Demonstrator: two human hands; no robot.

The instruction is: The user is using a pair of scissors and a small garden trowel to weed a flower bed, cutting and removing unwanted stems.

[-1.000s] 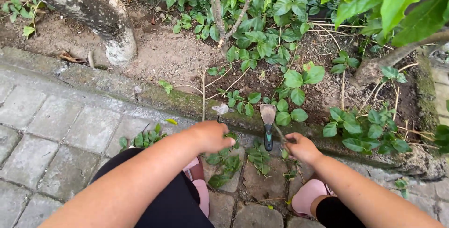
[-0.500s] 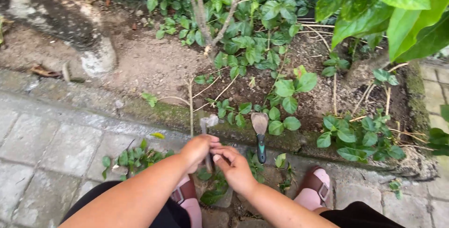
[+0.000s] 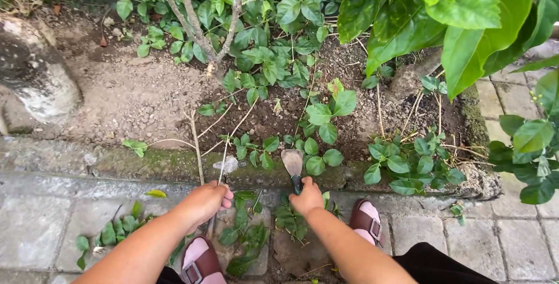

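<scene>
both hands work low over the grey stone paving (image 3: 52,226), with the person's brown strapped sandals (image 3: 197,262) just below them. left hand (image 3: 205,200) is clenched around a thin dry woody stem (image 3: 196,144) that rises from the fist up toward the soil, with a second pale stalk beside it. right hand (image 3: 307,197) is closed on the dark handle of a small garden trowel with a dull metal blade (image 3: 292,161); the blade points away from the person and its tip lies over the mossy concrete kerb (image 3: 145,164) at the edge of the bed. small green weeds (image 3: 244,234) grow from the paving joints between the two hands. beyond the kerb lies bare brown soil (image 3: 128,97) with low leafy green plants (image 3: 273,57), a forked grey shrub trunk (image 3: 198,22) behind them, and large glossy leaves (image 3: 466,22) overhanging at the right.
</scene>
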